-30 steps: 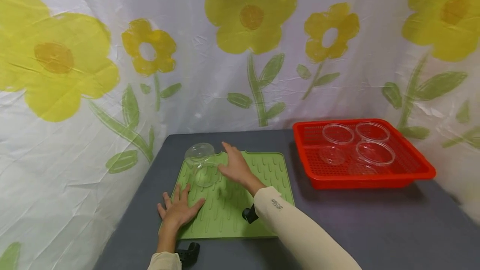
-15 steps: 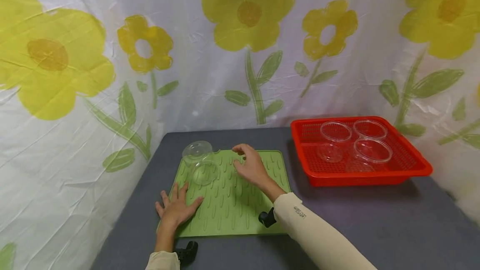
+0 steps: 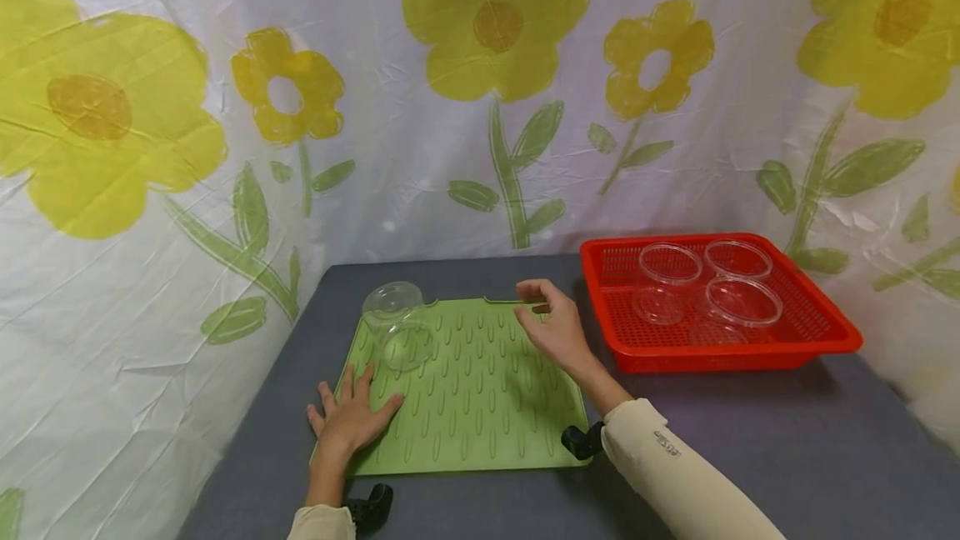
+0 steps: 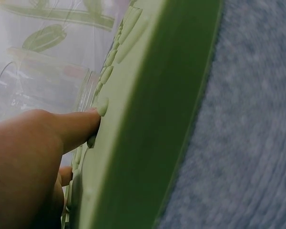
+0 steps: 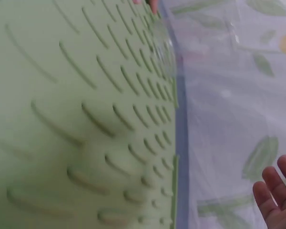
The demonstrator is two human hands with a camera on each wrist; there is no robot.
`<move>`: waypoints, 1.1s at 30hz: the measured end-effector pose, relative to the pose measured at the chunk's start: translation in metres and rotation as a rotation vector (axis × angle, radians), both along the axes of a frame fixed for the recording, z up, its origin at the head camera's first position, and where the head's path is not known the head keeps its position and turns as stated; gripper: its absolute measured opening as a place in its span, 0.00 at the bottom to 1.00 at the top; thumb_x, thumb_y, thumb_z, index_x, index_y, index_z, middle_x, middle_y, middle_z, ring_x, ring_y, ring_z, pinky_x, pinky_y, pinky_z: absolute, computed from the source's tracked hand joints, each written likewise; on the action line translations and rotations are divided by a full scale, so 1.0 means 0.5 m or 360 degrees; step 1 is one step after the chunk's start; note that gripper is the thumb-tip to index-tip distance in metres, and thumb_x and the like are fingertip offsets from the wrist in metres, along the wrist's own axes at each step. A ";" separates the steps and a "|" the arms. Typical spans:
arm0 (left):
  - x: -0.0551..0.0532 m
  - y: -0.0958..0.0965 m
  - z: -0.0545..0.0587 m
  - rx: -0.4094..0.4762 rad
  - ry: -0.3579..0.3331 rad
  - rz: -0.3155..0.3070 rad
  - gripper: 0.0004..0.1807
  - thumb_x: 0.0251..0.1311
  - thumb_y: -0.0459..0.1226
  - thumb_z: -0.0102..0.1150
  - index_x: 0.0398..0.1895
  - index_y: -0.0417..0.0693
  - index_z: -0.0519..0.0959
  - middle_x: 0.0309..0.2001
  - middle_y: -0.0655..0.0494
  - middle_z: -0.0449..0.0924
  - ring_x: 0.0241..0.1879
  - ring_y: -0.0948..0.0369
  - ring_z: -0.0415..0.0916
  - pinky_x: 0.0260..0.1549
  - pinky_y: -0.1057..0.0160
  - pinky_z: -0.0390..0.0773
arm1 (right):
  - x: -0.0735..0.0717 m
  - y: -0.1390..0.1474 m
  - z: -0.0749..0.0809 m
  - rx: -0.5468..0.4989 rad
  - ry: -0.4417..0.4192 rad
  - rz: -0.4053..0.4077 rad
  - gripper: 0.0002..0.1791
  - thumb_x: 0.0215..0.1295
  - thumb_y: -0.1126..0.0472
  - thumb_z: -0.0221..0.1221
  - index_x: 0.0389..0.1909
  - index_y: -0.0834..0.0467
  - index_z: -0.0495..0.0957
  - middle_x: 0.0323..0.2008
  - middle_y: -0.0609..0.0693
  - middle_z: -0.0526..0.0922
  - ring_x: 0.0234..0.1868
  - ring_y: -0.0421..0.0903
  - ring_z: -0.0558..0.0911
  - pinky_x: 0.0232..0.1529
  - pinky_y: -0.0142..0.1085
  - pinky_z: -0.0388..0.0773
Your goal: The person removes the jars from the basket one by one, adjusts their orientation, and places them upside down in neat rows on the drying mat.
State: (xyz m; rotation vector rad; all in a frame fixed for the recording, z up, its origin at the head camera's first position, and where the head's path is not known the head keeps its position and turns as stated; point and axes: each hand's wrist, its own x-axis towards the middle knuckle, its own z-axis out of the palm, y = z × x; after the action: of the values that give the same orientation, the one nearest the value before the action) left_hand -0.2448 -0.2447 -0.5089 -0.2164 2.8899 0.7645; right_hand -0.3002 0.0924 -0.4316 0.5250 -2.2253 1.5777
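Observation:
A clear plastic cup stands upside down, wide rim down, on the back left corner of a green ribbed mat. My left hand rests on the mat's left edge with its fingers spread, just in front of the cup. In the left wrist view the thumb presses on the mat near the cup's rim. My right hand hovers over the mat's back right part, fingers loosely bent, holding nothing. The right wrist view shows its fingertips apart from the mat.
To the right stands a red plastic basket. Inside it are clear cups, set rim up. The grey table reaches back to a white curtain with painted yellow flowers.
My right hand has moved right, away from the cup and toward the basket, and its fingers have bent somewhat. The left hand and the cup have stayed in place.

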 end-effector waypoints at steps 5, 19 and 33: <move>0.002 0.002 0.004 -0.0020 -0.0004 0.0003 0.53 0.66 0.68 0.50 0.83 0.47 0.48 0.82 0.34 0.30 0.75 0.23 0.17 0.65 0.19 0.21 | 0.016 0.042 0.013 -0.0006 0.0009 -0.0036 0.17 0.68 0.69 0.63 0.57 0.64 0.77 0.55 0.64 0.82 0.57 0.65 0.80 0.58 0.61 0.77; -0.011 -0.012 -0.019 0.0025 -0.0010 -0.0019 0.57 0.61 0.75 0.46 0.83 0.51 0.46 0.82 0.37 0.27 0.74 0.25 0.13 0.64 0.20 0.16 | 0.033 0.188 0.008 0.0094 0.0399 -0.0565 0.24 0.60 0.69 0.68 0.58 0.66 0.79 0.54 0.64 0.83 0.54 0.59 0.78 0.56 0.48 0.72; -0.002 0.005 0.003 -0.0006 -0.0030 -0.0014 0.53 0.66 0.69 0.48 0.83 0.47 0.47 0.82 0.35 0.28 0.74 0.24 0.14 0.64 0.19 0.19 | 0.047 0.407 0.023 0.0320 0.0222 -0.1100 0.39 0.57 0.59 0.70 0.67 0.69 0.68 0.61 0.71 0.73 0.61 0.69 0.67 0.60 0.63 0.62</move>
State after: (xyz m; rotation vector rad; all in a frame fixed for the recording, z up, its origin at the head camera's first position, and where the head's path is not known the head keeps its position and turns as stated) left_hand -0.2456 -0.2424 -0.5075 -0.2104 2.8733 0.7514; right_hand -0.2767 0.2960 -0.4199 -0.0937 -2.1340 0.9399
